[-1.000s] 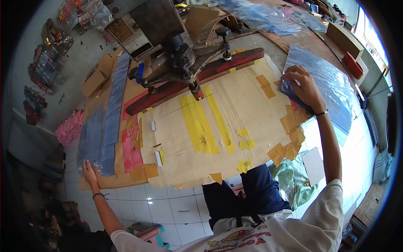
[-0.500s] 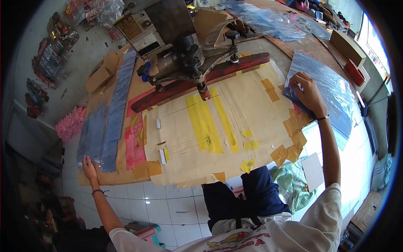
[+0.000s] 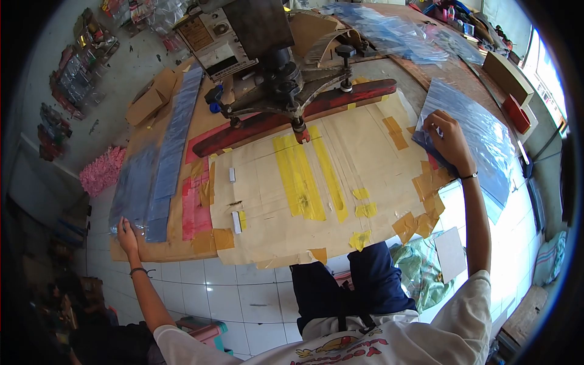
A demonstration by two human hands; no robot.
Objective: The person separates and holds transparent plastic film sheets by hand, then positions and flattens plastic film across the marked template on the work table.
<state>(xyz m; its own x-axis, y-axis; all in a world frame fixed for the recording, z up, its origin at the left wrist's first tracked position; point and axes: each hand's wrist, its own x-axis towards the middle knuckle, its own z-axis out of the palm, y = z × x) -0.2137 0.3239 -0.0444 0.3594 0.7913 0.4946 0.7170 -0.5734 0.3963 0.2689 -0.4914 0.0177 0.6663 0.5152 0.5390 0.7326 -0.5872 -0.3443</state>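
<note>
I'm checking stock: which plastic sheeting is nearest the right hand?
The rightmost sheeting, beside the right hand; the left sheets lie by the left hand, the rear pile farther back.

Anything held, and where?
Left hand at near edge of translucent blue plastic sheeting; right hand at left corner of glossy blue plastic sheet. Grips unclear.

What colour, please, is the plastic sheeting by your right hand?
The plastic sheeting is translucent blue with whitish glare; the head view shows it best.
</note>
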